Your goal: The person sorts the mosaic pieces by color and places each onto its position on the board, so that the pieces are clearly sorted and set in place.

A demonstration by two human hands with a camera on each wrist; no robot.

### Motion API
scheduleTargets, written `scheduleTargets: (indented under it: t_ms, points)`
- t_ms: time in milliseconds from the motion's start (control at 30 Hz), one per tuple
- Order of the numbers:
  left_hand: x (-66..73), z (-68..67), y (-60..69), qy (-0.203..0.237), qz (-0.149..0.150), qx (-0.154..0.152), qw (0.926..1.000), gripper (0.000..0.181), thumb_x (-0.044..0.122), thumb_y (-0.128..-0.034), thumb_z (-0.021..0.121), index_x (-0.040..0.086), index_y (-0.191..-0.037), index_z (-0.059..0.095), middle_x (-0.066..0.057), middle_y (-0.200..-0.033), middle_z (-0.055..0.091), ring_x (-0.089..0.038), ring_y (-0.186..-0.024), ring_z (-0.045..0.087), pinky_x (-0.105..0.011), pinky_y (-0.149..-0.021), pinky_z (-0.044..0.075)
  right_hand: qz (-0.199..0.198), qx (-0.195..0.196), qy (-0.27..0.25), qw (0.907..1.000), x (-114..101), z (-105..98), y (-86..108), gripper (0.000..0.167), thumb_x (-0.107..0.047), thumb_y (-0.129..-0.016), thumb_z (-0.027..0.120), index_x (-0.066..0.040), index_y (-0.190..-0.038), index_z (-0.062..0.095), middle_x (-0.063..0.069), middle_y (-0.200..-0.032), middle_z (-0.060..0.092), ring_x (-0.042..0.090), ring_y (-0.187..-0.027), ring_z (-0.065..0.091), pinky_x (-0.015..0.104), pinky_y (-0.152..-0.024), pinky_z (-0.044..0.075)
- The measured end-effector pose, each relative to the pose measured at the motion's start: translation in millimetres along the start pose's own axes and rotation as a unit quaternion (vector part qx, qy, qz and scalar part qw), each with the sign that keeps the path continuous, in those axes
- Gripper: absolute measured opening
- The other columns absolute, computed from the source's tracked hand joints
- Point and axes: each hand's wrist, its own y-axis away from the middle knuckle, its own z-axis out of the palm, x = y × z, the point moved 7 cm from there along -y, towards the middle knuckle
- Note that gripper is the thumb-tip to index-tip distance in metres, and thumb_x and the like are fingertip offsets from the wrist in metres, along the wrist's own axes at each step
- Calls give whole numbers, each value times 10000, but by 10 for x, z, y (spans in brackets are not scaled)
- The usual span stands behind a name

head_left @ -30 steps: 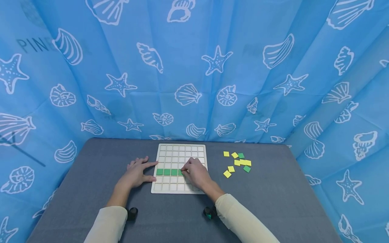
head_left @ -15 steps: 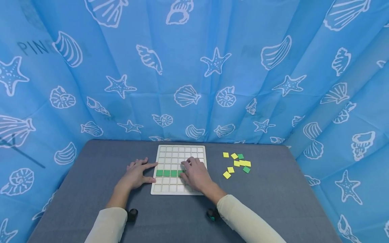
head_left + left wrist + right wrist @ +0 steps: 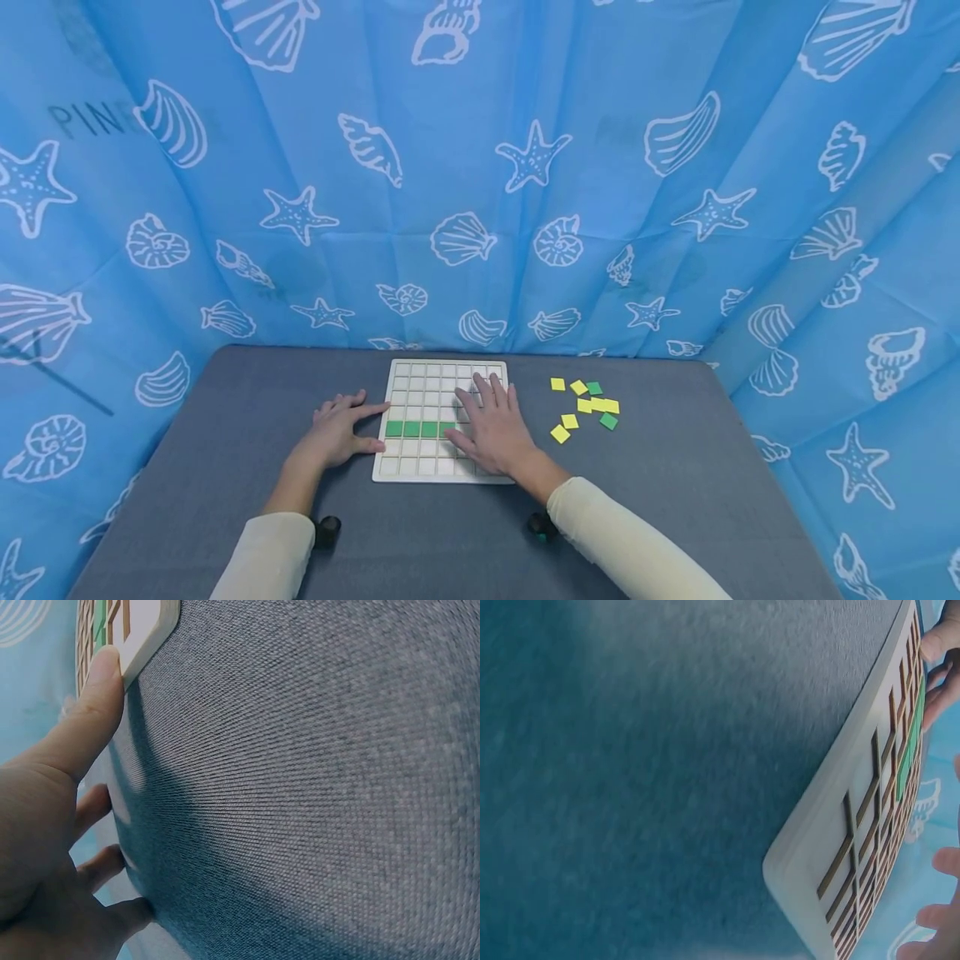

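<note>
A white grid board lies flat on the table, with a row of several green square tiles in its cells. My left hand touches the board's left edge with thumb and forefinger, fingers spread; the left wrist view shows the thumb against the rim. Over the board's right half is my right hand, fingers spread and holding nothing. It hides the right part of the tile row. Along the right wrist view's edge, some right fingers appear above the board.
Loose yellow tiles and two green tiles lie scattered on the grey table, right of the board. A blue shell-patterned curtain hangs behind the table and along its sides.
My right hand has gone from pinching at the fourth green tile to spread fingers, lifting off it and shifting slightly right. My left hand has stayed at the board's edge.
</note>
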Motion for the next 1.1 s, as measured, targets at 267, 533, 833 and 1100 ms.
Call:
scheduleTargets:
  t_ms: [267, 533, 833, 1100]
  points:
    - [5, -15, 26, -6, 18, 34, 10000, 770, 448, -828, 804, 281, -1519, 508, -213, -1673, 278, -571, -1529, 135, -779, -1172, 133, 227, -120, -94, 9996, 170, 27, 20, 784, -690, -985, 448, -224, -1605, 338, 167, -1716, 177, 458, -1586, 128, 724, -1218, 159]
    - [28, -27, 43, -40, 73, 29, 10000, 770, 455, -825, 798, 273, -1517, 512, -217, -1669, 283, -574, -1526, 146, -779, -1169, 140, 435, 116, -175, 9988, 387, 64, 84, 823, -722, -965, 458, -222, -1608, 338, 193, -1711, 163, 498, -1565, 157, 776, -1185, 127]
    - [22, -24, 27, -32, 41, 27, 10000, 764, 456, -831, 796, 279, -1517, 511, -215, -1669, 285, -573, -1526, 147, -777, -1171, 139, 865, -134, -163, 9960, 586, 58, 153, 863, -758, -944, 452, -252, -1625, 293, 174, -1728, 105, 483, -1581, 105, 784, -1183, 89]
    - [1, -6, 1, -21, 44, -1, 10000, 774, 457, -832, 800, 279, -1523, 502, -212, -1675, 271, -568, -1531, 131, -762, -1185, 124, 1038, -178, -74, 9944, 775, 47, 239, 871, -761, -950, 428, -243, -1632, 271, 178, -1728, 100, 491, -1580, 92, 791, -1179, 72]
